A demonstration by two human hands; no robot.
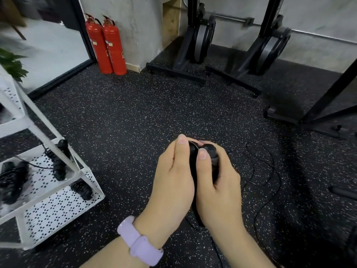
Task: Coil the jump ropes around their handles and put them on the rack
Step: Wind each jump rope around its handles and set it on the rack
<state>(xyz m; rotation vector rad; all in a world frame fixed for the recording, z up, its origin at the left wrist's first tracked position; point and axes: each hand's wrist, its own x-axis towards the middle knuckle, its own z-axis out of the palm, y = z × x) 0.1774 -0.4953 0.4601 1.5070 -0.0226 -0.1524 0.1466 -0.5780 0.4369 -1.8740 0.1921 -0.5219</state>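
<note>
Nearest the camera, a lilac watch strap (139, 241) circles the left wrist. The left hand (174, 176) and right hand (217, 182) press together, both curled around 2 black jump rope handles (202, 161) held side by side, thumbs lying over the tops. The thin black rope (270, 171) trails off in loose loops over the black rubber floor (125, 117), which is flecked with pale specks. To the left stands a white perforated rack (58, 207), its shelf holding several coiled ropes (59, 163). Farther back, 2 red fire extinguishers (108, 45) stand against a grey concrete wall (135, 20), beside black exercise machines (201, 39) with round flywheels.
</note>
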